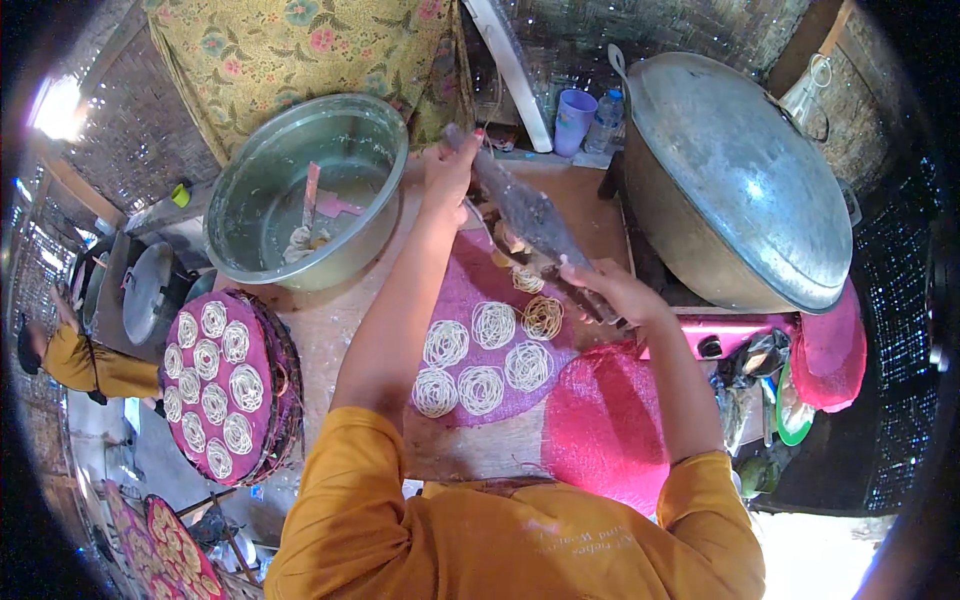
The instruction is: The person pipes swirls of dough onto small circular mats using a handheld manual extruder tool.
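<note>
Mustard-yellow short-sleeved shirt, bare forearms.

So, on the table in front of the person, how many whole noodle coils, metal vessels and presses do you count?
Whole noodle coils on the purple mat: 6
Metal bowl: 1
Lidded metal pan: 1
Dark press, held by left hand and right hand: 1
Total: 9

a bowl (310, 190) sits left of the press (530, 215), a lidded pot (740, 180) right, noodle nests (485, 355) below.
</note>
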Action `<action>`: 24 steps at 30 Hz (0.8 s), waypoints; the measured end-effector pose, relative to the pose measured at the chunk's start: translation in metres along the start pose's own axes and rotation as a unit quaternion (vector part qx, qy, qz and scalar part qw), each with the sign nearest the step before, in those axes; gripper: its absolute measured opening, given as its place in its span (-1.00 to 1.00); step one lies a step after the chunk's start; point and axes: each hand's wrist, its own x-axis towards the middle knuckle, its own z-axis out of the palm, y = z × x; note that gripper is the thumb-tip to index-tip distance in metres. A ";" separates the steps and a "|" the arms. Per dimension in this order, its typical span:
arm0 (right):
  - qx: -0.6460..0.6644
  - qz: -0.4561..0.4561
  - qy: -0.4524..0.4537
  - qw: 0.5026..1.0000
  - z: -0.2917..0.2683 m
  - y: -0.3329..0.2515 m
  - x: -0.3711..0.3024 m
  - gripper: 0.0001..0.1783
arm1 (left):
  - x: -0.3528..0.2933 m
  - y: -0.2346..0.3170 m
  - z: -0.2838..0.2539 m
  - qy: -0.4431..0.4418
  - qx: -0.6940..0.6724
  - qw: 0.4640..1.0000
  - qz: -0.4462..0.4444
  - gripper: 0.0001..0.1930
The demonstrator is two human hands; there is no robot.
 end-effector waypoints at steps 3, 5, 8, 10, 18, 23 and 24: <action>0.046 0.010 -0.010 0.999 -0.009 0.016 0.007 -0.34 | -0.016 0.005 0.002 -0.012 0.009 1.000 0.026 -0.50; 0.002 0.066 -0.045 0.997 -0.001 0.013 0.015 -0.32 | -0.007 -0.010 -0.024 -0.044 -0.081 0.993 -0.079 -0.49; -0.057 0.078 -0.042 0.994 0.012 0.005 0.026 -0.22 | 0.008 -0.032 -0.051 -0.026 -0.114 0.992 -0.053 -0.55; -0.093 0.091 -0.031 0.991 0.012 0.009 0.031 -0.22 | 0.008 -0.029 -0.051 -0.027 -0.140 0.989 -0.042 -0.57; -0.119 0.035 0.006 0.992 0.011 -0.018 0.012 -0.39 | -0.011 -0.031 -0.063 0.022 -0.151 0.988 0.019 -0.55; -0.101 -0.006 0.079 0.992 0.012 0.013 0.029 -0.41 | -0.026 0.012 -0.031 -0.006 -0.138 0.987 0.078 -0.61; -0.070 -0.031 0.081 0.994 0.012 0.017 0.029 -0.41 | -0.026 0.017 -0.031 0.009 -0.117 0.990 0.072 -0.61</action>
